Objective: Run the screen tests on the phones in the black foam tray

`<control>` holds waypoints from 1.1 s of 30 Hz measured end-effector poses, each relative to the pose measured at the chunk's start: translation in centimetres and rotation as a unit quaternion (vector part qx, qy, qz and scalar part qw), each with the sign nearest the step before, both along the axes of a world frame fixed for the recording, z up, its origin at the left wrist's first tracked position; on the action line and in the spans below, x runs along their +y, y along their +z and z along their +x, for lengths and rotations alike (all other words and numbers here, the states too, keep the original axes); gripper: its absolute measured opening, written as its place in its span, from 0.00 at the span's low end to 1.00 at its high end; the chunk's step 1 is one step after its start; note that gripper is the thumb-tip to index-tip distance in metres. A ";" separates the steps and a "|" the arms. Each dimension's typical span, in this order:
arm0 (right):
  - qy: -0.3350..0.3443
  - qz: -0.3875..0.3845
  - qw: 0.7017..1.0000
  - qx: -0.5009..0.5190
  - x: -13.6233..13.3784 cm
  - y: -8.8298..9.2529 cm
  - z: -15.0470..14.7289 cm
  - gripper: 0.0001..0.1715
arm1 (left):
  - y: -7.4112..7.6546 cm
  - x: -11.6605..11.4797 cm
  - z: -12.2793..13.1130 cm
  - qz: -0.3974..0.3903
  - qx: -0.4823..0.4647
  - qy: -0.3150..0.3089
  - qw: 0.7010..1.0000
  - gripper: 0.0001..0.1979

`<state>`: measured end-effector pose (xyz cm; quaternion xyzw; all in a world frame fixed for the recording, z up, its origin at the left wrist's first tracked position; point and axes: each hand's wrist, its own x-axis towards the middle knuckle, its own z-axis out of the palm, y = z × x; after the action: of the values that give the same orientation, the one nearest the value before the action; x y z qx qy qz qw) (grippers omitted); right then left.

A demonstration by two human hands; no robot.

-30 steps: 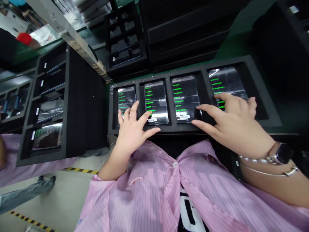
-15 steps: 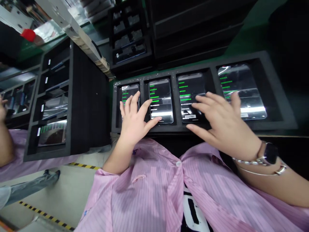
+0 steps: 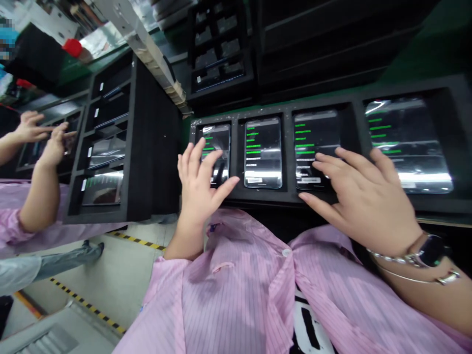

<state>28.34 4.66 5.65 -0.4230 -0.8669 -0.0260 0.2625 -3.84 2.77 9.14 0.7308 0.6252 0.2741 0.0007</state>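
Smartphones [image 3: 263,153] in a black foam tray [image 3: 265,194], left hand [image 3: 201,184] and right hand [image 3: 363,201] spread, seemingly touching screens

In a black foam tray [image 3: 258,195], the left hand [image 3: 199,189] touches one phone [image 3: 217,142], the right hand [image 3: 363,204] another phone [image 3: 315,137].

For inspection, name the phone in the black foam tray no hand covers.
Second phone from the left: only it lies bare, between left hand and right hand.

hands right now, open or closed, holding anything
Left hand: open, fingers spread, holding nothing, over the leftmost phone.
Right hand: open, holding nothing, fingers over the third phone.
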 end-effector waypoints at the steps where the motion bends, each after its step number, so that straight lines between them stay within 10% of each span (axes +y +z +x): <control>1: 0.000 0.000 1.000 -0.005 0.0 -0.1 -0.1 0.32 | 0.0 -0.4 -1.0 0.001 -0.010 0.021 1.000 0.32; 6: 0.003 -0.029 0.999 0.046 0.3 0.2 0.7 0.39 | -1.4 -1.0 -3.9 -0.089 -0.027 0.099 0.991 0.32; 14: -0.120 0.071 0.972 0.187 -0.2 2.2 6.6 0.19 | -1.0 0.4 -3.5 -0.125 -0.024 0.121 0.984 0.26; 26: -0.167 -0.002 0.977 0.131 0.5 -0.4 9.4 0.20 | -2.4 0.0 -4.9 -0.049 -0.176 0.090 0.979 0.36; 33: -0.312 -0.108 0.918 0.221 -0.1 -4.2 14.0 0.36 | -5.0 -1.8 -7.9 -0.117 -0.327 0.155 0.925 0.37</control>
<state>42.34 4.53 1.45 -0.6924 -0.6085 0.0816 0.3791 -11.70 0.96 4.11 0.4893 0.7234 0.4193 0.2482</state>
